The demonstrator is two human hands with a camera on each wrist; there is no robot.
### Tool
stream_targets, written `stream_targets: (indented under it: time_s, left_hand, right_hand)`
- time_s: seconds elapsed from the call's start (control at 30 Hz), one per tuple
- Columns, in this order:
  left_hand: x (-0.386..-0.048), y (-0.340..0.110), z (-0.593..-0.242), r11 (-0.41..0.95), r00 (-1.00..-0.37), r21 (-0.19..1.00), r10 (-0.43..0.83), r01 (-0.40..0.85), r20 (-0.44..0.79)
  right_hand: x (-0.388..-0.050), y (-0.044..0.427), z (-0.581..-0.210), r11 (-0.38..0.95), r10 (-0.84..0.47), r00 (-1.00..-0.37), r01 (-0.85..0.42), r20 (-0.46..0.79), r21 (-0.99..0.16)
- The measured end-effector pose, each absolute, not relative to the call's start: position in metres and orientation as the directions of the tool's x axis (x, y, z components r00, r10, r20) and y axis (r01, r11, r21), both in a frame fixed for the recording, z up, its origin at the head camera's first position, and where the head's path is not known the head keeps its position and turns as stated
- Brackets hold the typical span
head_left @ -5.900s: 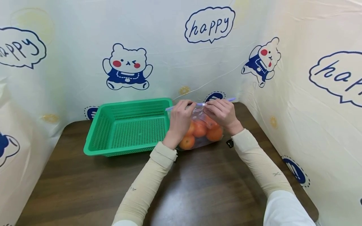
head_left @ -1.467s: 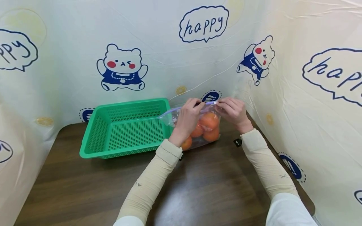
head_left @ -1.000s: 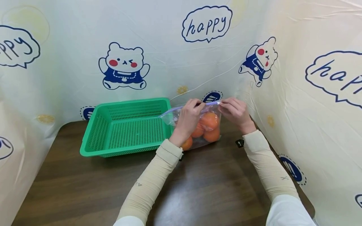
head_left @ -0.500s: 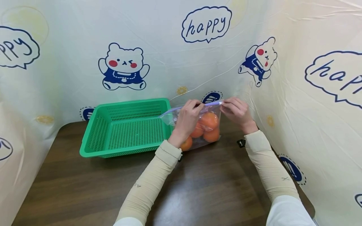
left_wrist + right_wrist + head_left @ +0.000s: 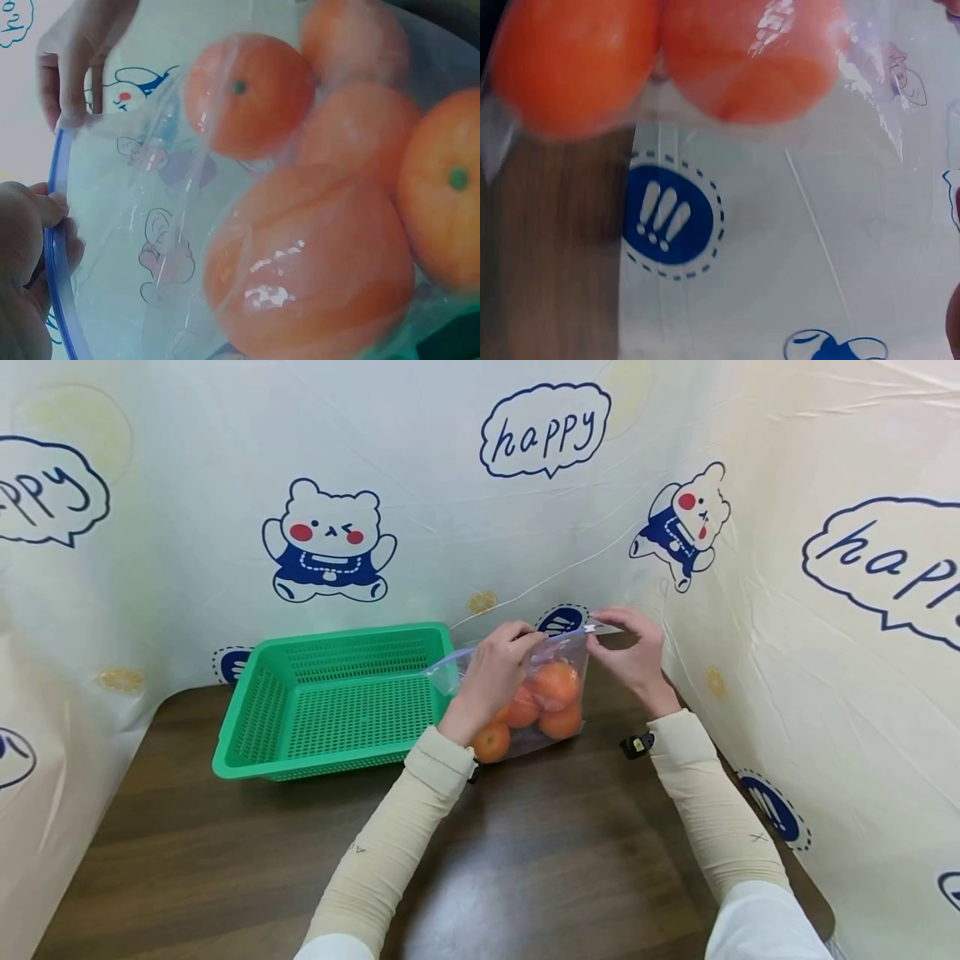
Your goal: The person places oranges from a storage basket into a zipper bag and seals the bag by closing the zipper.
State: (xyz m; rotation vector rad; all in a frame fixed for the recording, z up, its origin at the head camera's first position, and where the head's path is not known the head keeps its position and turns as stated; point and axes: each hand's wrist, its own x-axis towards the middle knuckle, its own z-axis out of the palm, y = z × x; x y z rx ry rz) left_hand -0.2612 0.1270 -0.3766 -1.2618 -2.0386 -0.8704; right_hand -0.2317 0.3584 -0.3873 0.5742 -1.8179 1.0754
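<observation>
A clear zip bag [image 5: 528,743] with a purple-blue zip strip along its top stands on the table. Several oranges [image 5: 491,742] lie inside it. My left hand [image 5: 495,668] pinches the strip near its middle, thumb and fingers on either side, as the left wrist view shows. At the right corner, thumb and forefinger of my right hand [image 5: 637,652] are around the small white slider [image 5: 589,628], with a visible gap between the two digits. The left wrist view has the right hand's fingertips touching that corner. In the right wrist view, two oranges [image 5: 750,60] show through the plastic.
A green perforated basket [image 5: 360,718] stands to the left of the bag, its right rim close behind the bag's left corner. A dark wooden table [image 5: 225,860] lies beneath. Printed cloth [image 5: 450,510] hangs around the back and sides. A black device [image 5: 637,744] sits at my right wrist.
Over the last seconds the right hand and white slider have moved rightward along the strip to the corner. In the last half second the right thumb and forefinger have spread. The left hand has hardly moved.
</observation>
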Motion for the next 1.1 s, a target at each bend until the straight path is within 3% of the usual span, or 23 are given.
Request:
stream_targets:
  time_s: [0.17, 0.3, 0.43, 0.53, 0.67, 0.87, 0.97, 1.1]
  left_hand:
    - [-0.260, 0.129, -0.374, 0.334, -0.403, 0.251, 0.538, 0.908, 0.740]
    - [-0.259, 0.126, -0.371, 0.337, -0.420, 0.266, 0.565, 0.903, 0.710]
    - [-0.259, 0.116, -0.369, 0.353, -0.442, 0.280, 0.563, 0.892, 0.698]
    - [-0.261, 0.104, -0.370, 0.364, -0.469, 0.317, 0.487, 0.876, 0.737]
    - [-0.262, 0.080, -0.376, 0.354, -0.578, 0.468, 0.346, 0.810, 0.739]
    - [-0.255, 0.044, -0.393, 0.238, -0.822, 0.788, 0.216, 0.568, 0.527]
    - [-0.251, 0.032, -0.401, 0.098, -0.880, 0.889, 0.225, 0.447, 0.418]
    - [-0.249, 0.023, -0.412, -0.022, -0.907, 0.943, 0.267, 0.333, 0.327]
  right_hand:
    - [-0.227, 0.357, -0.390, 0.222, 0.099, -0.725, -0.652, 0.682, -0.725]
    - [-0.237, 0.365, -0.406, 0.095, 0.068, -0.811, -0.575, 0.581, -0.813]
    - [-0.238, 0.368, -0.410, 0.085, 0.074, -0.848, -0.520, 0.525, -0.850]
    - [-0.238, 0.370, -0.411, 0.066, 0.092, -0.857, -0.503, 0.508, -0.862]
    - [-0.239, 0.372, -0.413, 0.034, 0.106, -0.860, -0.499, 0.500, -0.866]
    - [-0.237, 0.372, -0.416, 0.002, 0.118, -0.861, -0.497, 0.494, -0.868]
    - [-0.236, 0.373, -0.417, 0.001, 0.132, -0.862, -0.493, 0.489, -0.870]
    - [-0.236, 0.373, -0.417, -0.023, 0.163, -0.859, -0.496, 0.486, -0.868]
